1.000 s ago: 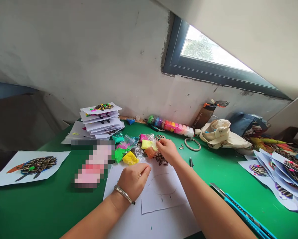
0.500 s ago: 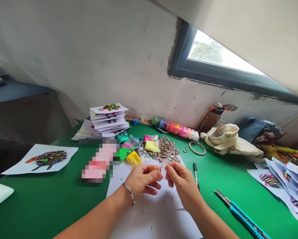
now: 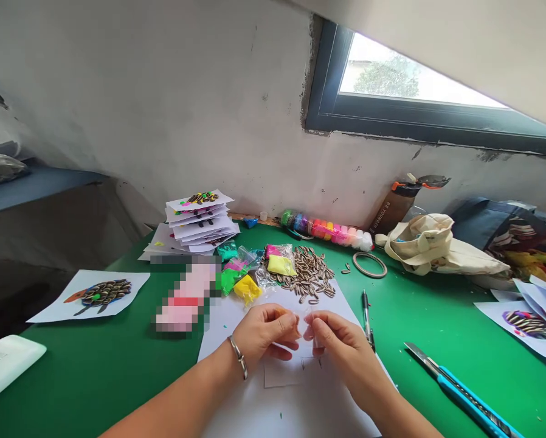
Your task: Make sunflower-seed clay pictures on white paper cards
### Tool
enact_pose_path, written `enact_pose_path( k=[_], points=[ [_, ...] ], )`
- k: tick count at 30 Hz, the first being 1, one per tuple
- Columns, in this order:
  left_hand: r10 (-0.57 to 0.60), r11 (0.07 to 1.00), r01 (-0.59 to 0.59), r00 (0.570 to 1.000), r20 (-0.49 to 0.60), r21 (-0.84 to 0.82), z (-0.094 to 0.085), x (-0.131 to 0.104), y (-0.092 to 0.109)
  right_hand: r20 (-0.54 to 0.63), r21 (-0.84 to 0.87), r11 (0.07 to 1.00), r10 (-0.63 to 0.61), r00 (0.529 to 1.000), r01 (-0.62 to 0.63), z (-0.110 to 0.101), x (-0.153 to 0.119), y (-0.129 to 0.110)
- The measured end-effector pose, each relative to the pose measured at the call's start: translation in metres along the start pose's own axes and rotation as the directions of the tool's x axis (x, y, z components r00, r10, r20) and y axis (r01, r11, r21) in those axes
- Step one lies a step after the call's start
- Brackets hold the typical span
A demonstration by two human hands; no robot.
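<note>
My left hand, with a metal bracelet at the wrist, is closed in a pinch on a bit of orange clay, mostly hidden by the fingers. Close beside it, my right hand pinches a clear plastic bag. Both hands hover over white paper on which a small sheet with pencil lines lies. Just beyond them are a yellow clay packet, a green clay packet, a pale yellow one and a pile of striped sunflower seeds.
To the right lie a pen, a blue utility knife with its blade out, and a tape ring. A seed-covered turtle picture is at left, and stacked pictures stand behind. A bottle and cloth bag line the wall.
The view has shifted a little. My fingertips stay close together, and the clear plastic in my right hand now hangs lower, below the fingers. My left hand keeps its pinch.
</note>
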State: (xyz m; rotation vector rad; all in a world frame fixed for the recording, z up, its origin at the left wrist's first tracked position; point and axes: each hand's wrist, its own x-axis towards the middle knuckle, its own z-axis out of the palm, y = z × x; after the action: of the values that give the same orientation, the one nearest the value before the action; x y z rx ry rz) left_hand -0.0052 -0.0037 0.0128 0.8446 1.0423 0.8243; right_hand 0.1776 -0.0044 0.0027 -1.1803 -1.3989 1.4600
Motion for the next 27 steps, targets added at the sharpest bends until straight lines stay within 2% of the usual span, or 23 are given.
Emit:
enact_pose_path(
  k=[3, 7, 10, 15, 20, 24, 27],
  points=[
    [0.031, 0.999, -0.030, 0.999, 0.019, -0.027, -0.001, 0.001, -0.003, 0.018, -0.037, 0.999, -0.012, 1.000, 0.013, -0.001, 0.001, 0.002],
    [0.053, 0.998, -0.053, 0.998, 0.024, 0.016, -0.001, 0.002, -0.002, 0.035, -0.051, 0.999, -0.002, 0.999, 0.004, 0.000, 0.001, 0.003],
    [0.066, 0.997, -0.066, 0.998, 0.009, 0.037, -0.001, 0.002, 0.001, 0.035, -0.040, 0.999, 0.013, 0.999, -0.011, 0.002, -0.001, -0.001],
    [0.055, 0.996, -0.058, 0.998, 0.043, 0.073, 0.000, 0.000, 0.004, 0.039, -0.039, 0.999, -0.017, 0.999, 0.018, 0.005, -0.008, -0.008],
    [0.064, 0.992, -0.068, 0.997, 0.045, 0.102, 0.002, -0.003, 0.009, 0.085, 0.030, 0.999, 0.007, 0.996, -0.009, 0.006, -0.010, -0.009],
    [0.099, 0.993, -0.102, 0.994, 0.055, 0.064, 0.002, -0.004, 0.013, 0.133, 0.099, 0.994, 0.038, 0.990, -0.052, 0.002, -0.008, -0.009],
    [0.089, 0.996, -0.089, 0.995, 0.054, -0.002, -0.001, -0.004, 0.014, 0.161, 0.113, 0.993, 0.003, 0.987, -0.021, -0.001, -0.008, -0.011]
  ],
)
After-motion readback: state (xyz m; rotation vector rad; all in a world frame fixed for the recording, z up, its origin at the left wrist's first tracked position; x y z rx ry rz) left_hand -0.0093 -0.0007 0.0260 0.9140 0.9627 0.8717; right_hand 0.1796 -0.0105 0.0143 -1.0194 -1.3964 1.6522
